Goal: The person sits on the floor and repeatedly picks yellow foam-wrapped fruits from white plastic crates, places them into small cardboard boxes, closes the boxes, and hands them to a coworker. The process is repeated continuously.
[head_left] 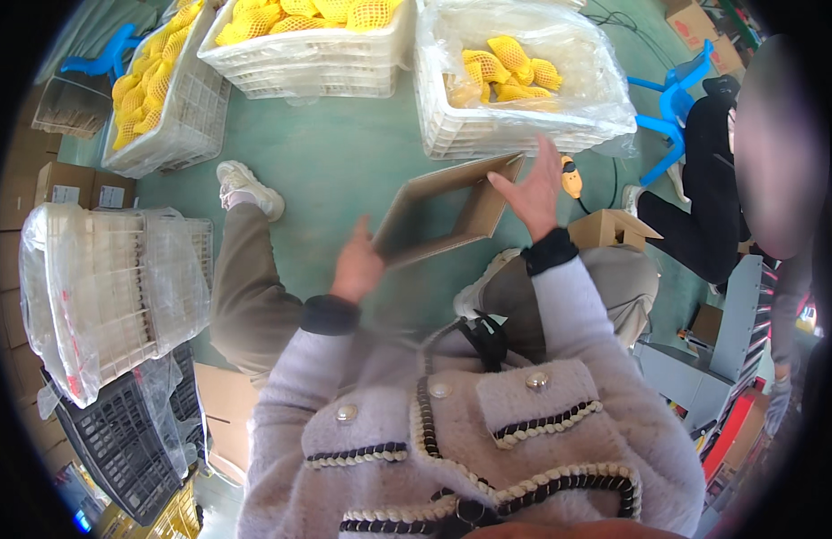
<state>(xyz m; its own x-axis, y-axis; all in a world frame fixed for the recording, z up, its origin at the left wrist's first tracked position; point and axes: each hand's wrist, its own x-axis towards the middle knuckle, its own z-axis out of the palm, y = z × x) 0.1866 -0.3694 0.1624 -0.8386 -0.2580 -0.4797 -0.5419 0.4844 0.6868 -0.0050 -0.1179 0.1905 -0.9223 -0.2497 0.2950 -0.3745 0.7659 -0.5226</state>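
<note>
Between my knees an unfolded cardboard box (425, 244) stands tilted, its four walls forming a slanted frame with the green floor showing through it. My left hand (358, 265) is closed at the box's left corner, somewhat blurred, with one finger pointing up along the wall. At the upper right corner my right hand (535, 190) is open, its thumb reaching over the box's edge and its fingers stretched upward. The palm seems to rest against that corner.
Ahead stand white crates (313, 74) (524, 130) holding yellow foam-net-wrapped items (515, 67), another (196, 108) at far left. A plastic-covered crate (110, 296) and black crate (119, 440) lie left. Right are a small carton (609, 227), a yellow-orange device (570, 177), a blue stool (672, 108) and a seated person (694, 198).
</note>
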